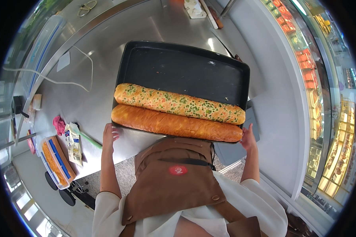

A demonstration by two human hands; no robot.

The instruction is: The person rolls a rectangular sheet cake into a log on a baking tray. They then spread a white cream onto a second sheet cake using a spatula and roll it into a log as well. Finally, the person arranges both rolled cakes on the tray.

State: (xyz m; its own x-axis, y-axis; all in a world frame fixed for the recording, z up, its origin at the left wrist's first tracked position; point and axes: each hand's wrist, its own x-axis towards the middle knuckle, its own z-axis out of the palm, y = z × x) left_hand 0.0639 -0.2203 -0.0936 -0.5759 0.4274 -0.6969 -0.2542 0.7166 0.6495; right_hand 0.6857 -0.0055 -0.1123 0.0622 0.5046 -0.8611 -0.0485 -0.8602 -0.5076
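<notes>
A black baking tray is held level in front of my apron, between both hands. Two long baked rolls lie side by side in its near half. The farther roll is pale and dotted with green and orange bits. Along the near edge lies a plain golden-brown roll. My left hand grips the tray's near left corner, and my right hand grips the near right corner. The fingers under the tray are partly hidden. Crumbs and a small whitish patch show on the tray's dark bottom.
A steel worktable spreads beyond the tray. On its left are a plastic box of orange shreds, a printed packet, a green-handled tool and a pink cloth. Behind the tray's right side lies a long knife, near a wall.
</notes>
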